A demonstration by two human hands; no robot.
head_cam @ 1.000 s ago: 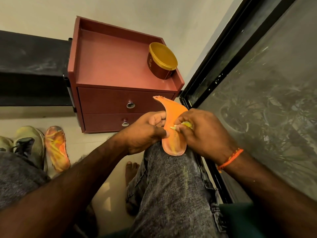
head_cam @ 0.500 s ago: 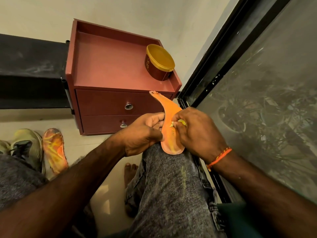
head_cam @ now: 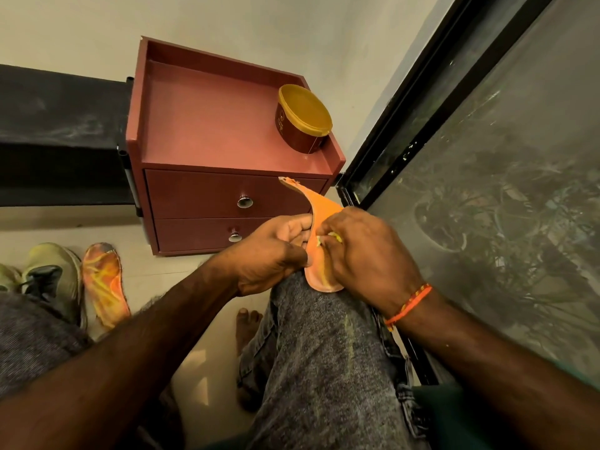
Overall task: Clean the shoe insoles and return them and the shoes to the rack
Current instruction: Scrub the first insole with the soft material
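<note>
An orange insole [head_cam: 319, 274] stands on edge on my right knee, its far end curling up toward the drawers. My left hand [head_cam: 272, 254] grips its left side. My right hand [head_cam: 367, 254] pinches a small yellow-green cloth [head_cam: 334, 237] against the insole's face. A second orange insole [head_cam: 105, 284] lies flat on the floor at the left, beside an olive-green shoe [head_cam: 55, 274]. Another shoe's toe [head_cam: 8, 276] shows at the left edge.
A red two-drawer cabinet [head_cam: 207, 203] stands ahead against the wall, with a yellow-lidded brown tub [head_cam: 303, 120] on its top. A black shelf [head_cam: 61, 134] runs off to the left. A dark-framed glass door [head_cam: 487, 190] fills the right. My bare foot [head_cam: 246, 323] rests on the tiled floor.
My right hand with the cloth has slid slightly along the insole, and the insole has turned more edge-on. The view has shifted a little; nothing else moved.
</note>
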